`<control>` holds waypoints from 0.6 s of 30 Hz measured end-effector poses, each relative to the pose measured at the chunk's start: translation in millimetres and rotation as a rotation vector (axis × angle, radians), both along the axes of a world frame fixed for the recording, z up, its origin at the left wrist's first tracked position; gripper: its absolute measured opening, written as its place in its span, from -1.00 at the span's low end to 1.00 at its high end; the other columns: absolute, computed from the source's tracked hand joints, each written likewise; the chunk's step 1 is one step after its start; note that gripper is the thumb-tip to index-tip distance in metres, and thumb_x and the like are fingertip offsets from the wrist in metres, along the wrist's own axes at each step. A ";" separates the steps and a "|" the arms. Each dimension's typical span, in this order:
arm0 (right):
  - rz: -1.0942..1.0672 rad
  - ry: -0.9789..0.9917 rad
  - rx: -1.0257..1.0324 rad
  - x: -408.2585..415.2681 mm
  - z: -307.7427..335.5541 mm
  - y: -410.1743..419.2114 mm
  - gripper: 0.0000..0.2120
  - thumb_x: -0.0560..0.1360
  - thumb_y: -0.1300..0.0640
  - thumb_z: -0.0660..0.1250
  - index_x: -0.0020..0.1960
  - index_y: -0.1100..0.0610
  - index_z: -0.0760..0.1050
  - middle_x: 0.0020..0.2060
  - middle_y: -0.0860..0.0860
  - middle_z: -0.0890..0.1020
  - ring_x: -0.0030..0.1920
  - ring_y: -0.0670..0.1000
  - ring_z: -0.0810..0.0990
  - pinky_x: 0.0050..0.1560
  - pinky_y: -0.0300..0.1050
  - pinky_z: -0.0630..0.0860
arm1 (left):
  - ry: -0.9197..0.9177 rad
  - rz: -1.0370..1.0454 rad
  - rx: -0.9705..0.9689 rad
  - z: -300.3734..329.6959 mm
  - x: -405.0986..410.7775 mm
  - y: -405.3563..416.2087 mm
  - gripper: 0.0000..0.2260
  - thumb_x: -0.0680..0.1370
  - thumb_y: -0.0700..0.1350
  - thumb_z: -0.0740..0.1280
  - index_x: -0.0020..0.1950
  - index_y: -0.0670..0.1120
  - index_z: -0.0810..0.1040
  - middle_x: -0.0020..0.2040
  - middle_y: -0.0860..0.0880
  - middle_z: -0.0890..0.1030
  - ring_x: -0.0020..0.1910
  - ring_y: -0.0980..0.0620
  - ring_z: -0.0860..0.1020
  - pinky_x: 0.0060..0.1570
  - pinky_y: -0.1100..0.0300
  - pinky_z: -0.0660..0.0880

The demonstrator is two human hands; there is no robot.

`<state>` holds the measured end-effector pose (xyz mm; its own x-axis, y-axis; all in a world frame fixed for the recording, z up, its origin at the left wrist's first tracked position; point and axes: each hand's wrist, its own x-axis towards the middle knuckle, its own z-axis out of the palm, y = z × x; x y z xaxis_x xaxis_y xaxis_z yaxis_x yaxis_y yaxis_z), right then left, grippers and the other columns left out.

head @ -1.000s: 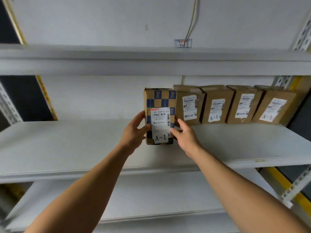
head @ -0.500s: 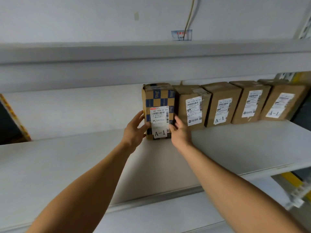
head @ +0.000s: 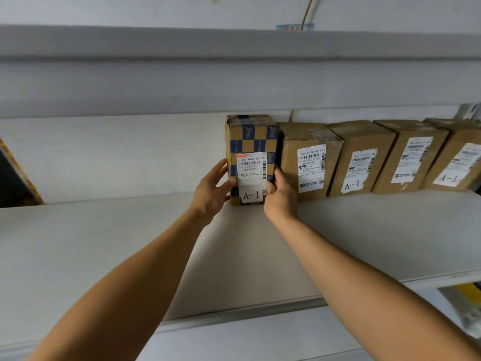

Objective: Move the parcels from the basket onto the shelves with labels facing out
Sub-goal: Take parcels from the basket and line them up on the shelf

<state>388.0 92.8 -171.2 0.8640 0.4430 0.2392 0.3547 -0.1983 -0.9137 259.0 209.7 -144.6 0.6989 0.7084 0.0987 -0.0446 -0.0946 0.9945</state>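
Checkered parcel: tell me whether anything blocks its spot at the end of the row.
Nothing visible does. The checkered parcel already stands on the shelf beside the plain brown parcel, label out, with the left hand and right hand on its sides.

Cardboard parcels (head: 309, 162) (matt brown, one (head: 251, 142) blue-checked) with paper labels (head: 252, 175); shelf (head: 104, 243) smooth grey.
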 end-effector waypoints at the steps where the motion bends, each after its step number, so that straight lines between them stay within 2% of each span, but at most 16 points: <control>1: -0.002 -0.010 -0.005 0.7 -0.4 0.2 -0.52 0.73 0.14 0.23 0.63 -0.04 0.34 0.40 0.06 0.60 0.35 0.09 0.59 0.19 -0.18 0.46 | 0.000 0.007 0.007 -1.3 0.9 0.3 -0.45 0.70 -0.17 0.32 0.64 0.20 0.30 0.60 0.08 0.39 0.54 -0.16 0.40 0.40 -0.35 0.45; 7: 0.030 -0.003 -0.015 0.5 2.0 -3.4 -0.51 0.74 0.15 0.22 0.64 -0.04 0.30 0.43 0.05 0.58 0.39 0.09 0.56 0.16 -0.21 0.43 | 0.010 0.027 0.012 -1.1 1.6 -2.3 -0.45 0.71 -0.17 0.31 0.64 0.19 0.29 0.60 0.07 0.39 0.56 -0.16 0.38 0.43 -0.38 0.40; 13: 0.135 -0.012 -0.093 -0.4 3.8 -14.6 -0.40 0.72 0.05 0.27 0.69 -0.11 0.14 0.49 0.03 0.52 0.42 0.12 0.54 0.39 0.01 0.49 | 0.050 0.074 0.010 1.3 -2.4 -13.6 -0.42 0.70 -0.12 0.33 0.66 0.20 0.23 0.62 0.02 0.36 0.57 -0.16 0.37 0.45 -0.28 0.42; 16: 0.209 0.059 -0.068 0.3 3.9 -26.7 -0.36 0.70 0.04 0.32 0.69 -0.08 0.14 0.56 0.06 0.44 0.50 0.11 0.47 0.49 0.13 0.44 | 0.115 0.139 0.012 2.4 -9.6 -28.6 -0.39 0.69 -0.08 0.36 0.68 0.15 0.19 0.63 -0.02 0.34 0.56 -0.15 0.38 0.41 -0.19 0.46; 18: 0.246 0.120 -0.026 0.7 4.6 -36.8 -0.38 0.68 0.07 0.35 0.68 -0.01 0.19 0.57 0.09 0.42 0.52 0.09 0.45 0.52 0.12 0.42 | 0.176 0.195 0.060 1.4 -17.2 -39.7 -0.40 0.67 -0.03 0.38 0.68 0.09 0.23 0.61 -0.05 0.37 0.54 -0.16 0.40 0.42 -0.17 0.48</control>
<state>388.7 56.0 -166.6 0.7511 0.6478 0.1276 0.2849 -0.1437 -0.9477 241.8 170.0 -143.2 0.5598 0.8279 0.0341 0.1532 -0.1438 0.9777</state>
